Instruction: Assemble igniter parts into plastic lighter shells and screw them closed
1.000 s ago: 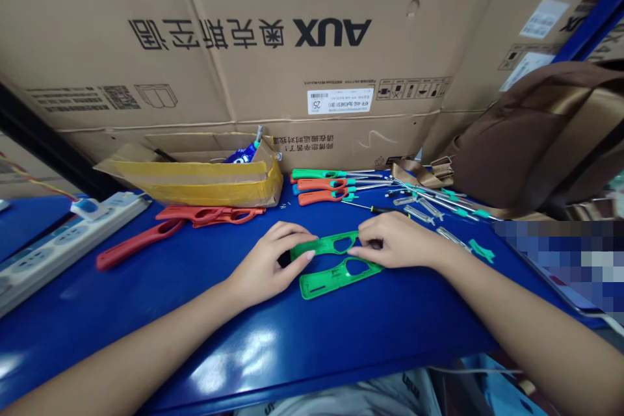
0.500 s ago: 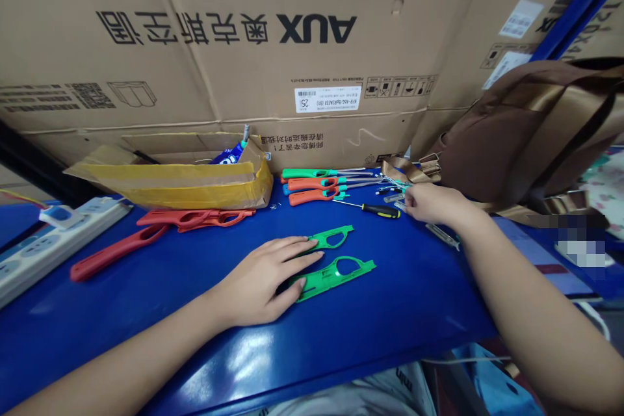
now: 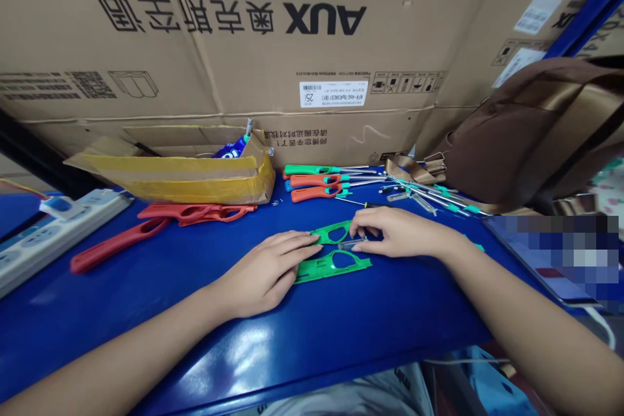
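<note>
Two green plastic handle shells lie side by side on the blue table (image 3: 341, 325): the far shell (image 3: 333, 232) and the near shell (image 3: 336, 266). My left hand (image 3: 266, 271) rests flat on their left ends, fingers stretched out. My right hand (image 3: 394, 231) pinches a small clear metal-tipped part (image 3: 351, 244) and holds it against the right end of the far shell.
Finished green and orange lighters (image 3: 316, 183) and loose metal tubes (image 3: 429, 196) lie behind the hands. Orange handle shells (image 3: 195, 212) and a taped cardboard tray (image 3: 190, 177) sit to the left, beside a power strip (image 3: 53, 231). A brown bag (image 3: 531, 130) stands at right. Large cartons (image 3: 292, 45) wall the back.
My right hand went back to the pile of metal tubes, took a small part, and has come forward to the green shells. My left hand stayed on the shells' left ends.
</note>
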`<state>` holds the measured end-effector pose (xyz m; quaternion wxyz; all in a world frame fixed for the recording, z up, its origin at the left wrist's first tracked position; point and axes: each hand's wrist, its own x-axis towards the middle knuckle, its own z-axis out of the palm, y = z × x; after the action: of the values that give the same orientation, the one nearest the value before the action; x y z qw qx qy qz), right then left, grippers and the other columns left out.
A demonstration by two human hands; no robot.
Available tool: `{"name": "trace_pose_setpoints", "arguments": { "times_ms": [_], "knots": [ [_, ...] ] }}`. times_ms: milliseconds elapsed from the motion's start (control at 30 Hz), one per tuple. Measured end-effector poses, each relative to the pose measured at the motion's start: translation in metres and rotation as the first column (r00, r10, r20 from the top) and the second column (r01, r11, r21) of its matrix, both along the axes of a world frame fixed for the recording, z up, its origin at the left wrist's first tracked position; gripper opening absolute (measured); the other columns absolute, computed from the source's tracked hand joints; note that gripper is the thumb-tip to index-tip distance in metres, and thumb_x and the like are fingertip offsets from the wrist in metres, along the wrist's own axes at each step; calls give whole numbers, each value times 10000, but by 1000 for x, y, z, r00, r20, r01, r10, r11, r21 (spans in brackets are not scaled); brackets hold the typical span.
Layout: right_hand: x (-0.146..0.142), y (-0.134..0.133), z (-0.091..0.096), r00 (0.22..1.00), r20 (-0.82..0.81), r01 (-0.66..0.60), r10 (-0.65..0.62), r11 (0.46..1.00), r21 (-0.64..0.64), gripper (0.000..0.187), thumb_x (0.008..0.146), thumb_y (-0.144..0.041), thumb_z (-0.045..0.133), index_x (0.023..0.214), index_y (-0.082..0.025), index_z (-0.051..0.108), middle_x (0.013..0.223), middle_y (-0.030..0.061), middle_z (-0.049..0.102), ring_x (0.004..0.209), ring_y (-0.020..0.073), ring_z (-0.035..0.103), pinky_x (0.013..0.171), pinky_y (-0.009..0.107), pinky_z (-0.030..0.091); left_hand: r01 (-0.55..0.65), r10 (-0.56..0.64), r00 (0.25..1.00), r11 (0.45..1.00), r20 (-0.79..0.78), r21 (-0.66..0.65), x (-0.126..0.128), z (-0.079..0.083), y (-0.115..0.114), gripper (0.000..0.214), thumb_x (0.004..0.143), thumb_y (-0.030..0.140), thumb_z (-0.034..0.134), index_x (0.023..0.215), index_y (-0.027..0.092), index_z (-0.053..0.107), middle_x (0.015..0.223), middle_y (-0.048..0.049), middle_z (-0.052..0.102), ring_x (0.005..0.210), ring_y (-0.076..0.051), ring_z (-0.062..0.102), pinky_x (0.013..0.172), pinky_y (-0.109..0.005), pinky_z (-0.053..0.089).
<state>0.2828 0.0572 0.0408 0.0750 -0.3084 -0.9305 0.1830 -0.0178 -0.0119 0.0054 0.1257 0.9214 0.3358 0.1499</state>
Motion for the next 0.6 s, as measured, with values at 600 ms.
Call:
{"name": "trace_pose_setpoints", "arguments": {
  "times_ms": [600],
  "knots": [
    [73, 58, 6, 395, 270, 837, -878, 465, 289, 173, 840, -299, 669, 983, -208, 703, 1111, 144, 722, 1000, 320, 687, 686, 353, 493, 22, -13, 995, 996, -103, 84, -1, 7, 1, 446, 990, 371, 526, 1408, 236, 602, 1486, -63, 576, 1374, -279, 549, 1174, -506, 435]
  ]
}}
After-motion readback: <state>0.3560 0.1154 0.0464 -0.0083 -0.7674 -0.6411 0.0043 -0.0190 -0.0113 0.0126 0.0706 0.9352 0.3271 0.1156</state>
